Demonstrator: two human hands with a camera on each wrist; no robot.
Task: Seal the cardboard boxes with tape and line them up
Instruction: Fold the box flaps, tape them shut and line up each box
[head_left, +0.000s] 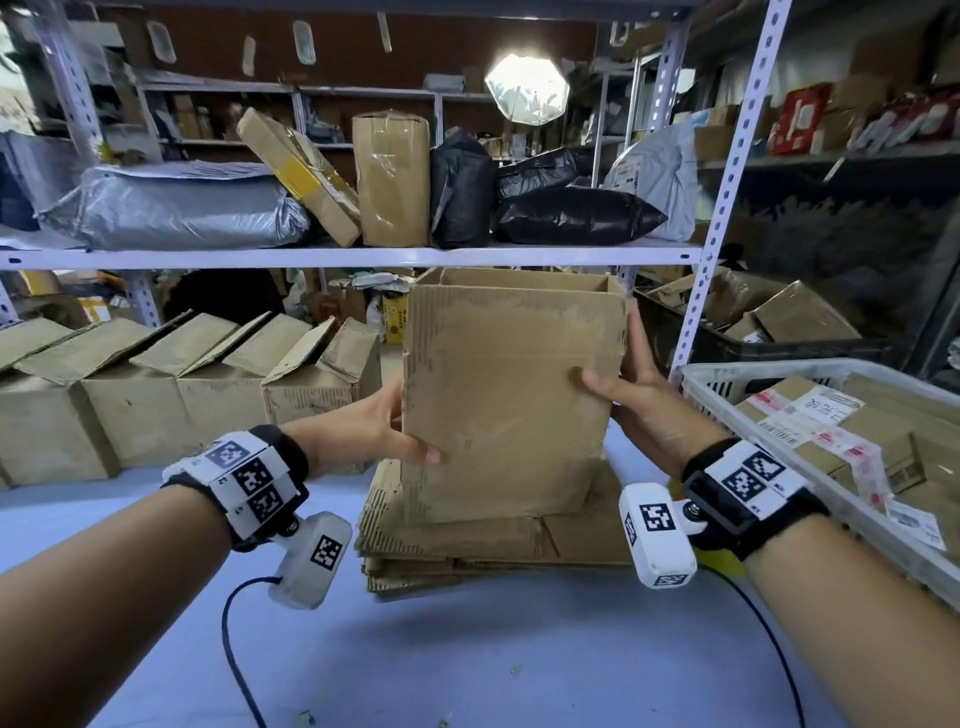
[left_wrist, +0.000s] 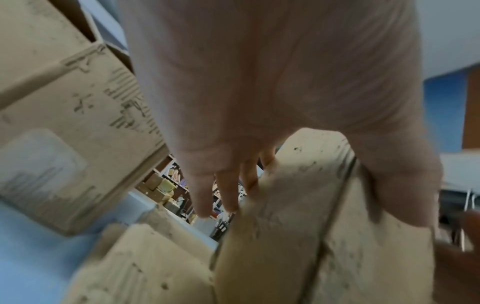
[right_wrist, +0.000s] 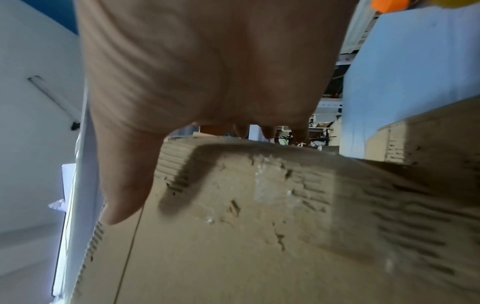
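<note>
Metal shelving (head_left: 363, 256) crowded with parcels is standing behind a pale blue table (head_left: 467, 649). Both hands are gripping an open cardboard box (head_left: 511, 400) upright above a stack of flattened cartons (head_left: 467, 540), the left hand (head_left: 371, 426) clasping its left edge, the right hand (head_left: 631, 389) its right. A row of open-flapped boxes (head_left: 218, 384) is sitting to the left, and a white basket (head_left: 769, 371) of sealed parcels is sitting to the right.

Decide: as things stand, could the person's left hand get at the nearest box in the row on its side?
Probably not yet. The left hand grips the held box, as does the right hand. The path to the nearest row box looks free, so it could once it lets go.
</note>
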